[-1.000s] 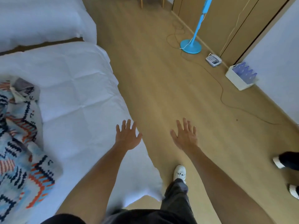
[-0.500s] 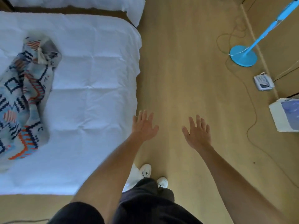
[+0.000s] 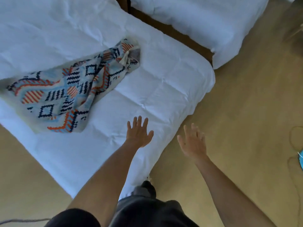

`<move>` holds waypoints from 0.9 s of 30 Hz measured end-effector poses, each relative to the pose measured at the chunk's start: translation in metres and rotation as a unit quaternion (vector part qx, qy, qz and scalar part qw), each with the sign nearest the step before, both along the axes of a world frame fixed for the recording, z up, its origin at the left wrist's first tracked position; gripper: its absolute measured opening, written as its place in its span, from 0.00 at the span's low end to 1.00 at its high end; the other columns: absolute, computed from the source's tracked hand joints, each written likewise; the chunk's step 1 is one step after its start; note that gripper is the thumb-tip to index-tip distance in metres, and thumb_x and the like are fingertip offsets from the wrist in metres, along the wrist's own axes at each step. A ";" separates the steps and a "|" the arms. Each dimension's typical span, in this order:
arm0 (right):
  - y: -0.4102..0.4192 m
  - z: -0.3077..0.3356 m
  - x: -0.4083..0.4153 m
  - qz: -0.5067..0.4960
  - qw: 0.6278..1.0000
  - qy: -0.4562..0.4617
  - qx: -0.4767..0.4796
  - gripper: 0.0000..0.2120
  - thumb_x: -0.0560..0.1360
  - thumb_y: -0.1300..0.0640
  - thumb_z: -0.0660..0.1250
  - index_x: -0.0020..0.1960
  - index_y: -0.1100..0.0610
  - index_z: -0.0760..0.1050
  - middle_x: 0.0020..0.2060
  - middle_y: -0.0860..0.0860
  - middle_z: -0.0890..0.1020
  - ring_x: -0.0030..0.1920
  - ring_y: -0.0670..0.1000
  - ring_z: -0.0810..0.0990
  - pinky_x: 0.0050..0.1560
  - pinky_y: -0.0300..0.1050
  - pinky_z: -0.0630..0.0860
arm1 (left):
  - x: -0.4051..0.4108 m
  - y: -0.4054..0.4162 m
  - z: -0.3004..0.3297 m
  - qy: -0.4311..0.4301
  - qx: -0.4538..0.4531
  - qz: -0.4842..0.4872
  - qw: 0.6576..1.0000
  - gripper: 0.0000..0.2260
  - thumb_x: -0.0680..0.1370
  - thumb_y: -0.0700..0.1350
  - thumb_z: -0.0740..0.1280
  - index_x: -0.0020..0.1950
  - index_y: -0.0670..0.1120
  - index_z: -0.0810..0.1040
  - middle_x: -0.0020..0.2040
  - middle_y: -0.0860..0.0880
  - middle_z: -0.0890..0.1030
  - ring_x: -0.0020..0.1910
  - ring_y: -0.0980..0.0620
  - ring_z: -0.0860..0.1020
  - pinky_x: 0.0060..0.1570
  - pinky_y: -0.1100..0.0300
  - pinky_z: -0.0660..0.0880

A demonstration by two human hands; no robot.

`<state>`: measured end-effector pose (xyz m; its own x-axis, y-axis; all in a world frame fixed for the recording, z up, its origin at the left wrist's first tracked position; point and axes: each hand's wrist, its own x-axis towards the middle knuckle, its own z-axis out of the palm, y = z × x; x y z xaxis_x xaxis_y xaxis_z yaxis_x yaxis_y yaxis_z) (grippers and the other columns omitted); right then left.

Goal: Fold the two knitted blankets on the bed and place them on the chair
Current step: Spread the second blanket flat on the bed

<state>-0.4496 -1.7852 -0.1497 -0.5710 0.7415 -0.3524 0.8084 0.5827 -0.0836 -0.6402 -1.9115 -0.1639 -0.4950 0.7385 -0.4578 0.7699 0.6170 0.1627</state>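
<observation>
Grip: both our hands spread and empty, left hand (image 3: 139,133) nearer the knitted blanket (image 3: 72,89), which lies crumpled up-left on the bed (image 3: 164,89), long axis diagonal; right hand (image 3: 193,143) over floor.

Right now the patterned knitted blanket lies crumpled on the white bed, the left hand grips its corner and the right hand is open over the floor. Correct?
Not quite. In the head view the left hand grips nothing: it is open over bare sheet, apart from the patterned knitted blanket. The blanket does lie crumpled on the white bed, and the right hand is open over the floor.
</observation>
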 end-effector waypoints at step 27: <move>0.085 -0.082 -0.409 0.565 0.819 -0.066 -0.081 0.29 0.80 0.42 0.48 0.77 0.53 0.50 0.76 0.58 0.48 0.75 0.59 0.47 0.73 0.59 0.46 | -0.140 -0.033 -0.033 -0.047 -0.129 0.555 0.820 0.30 0.80 0.60 0.48 0.78 0.48 0.45 0.79 0.44 0.47 0.77 0.44 0.44 0.74 0.43 0.46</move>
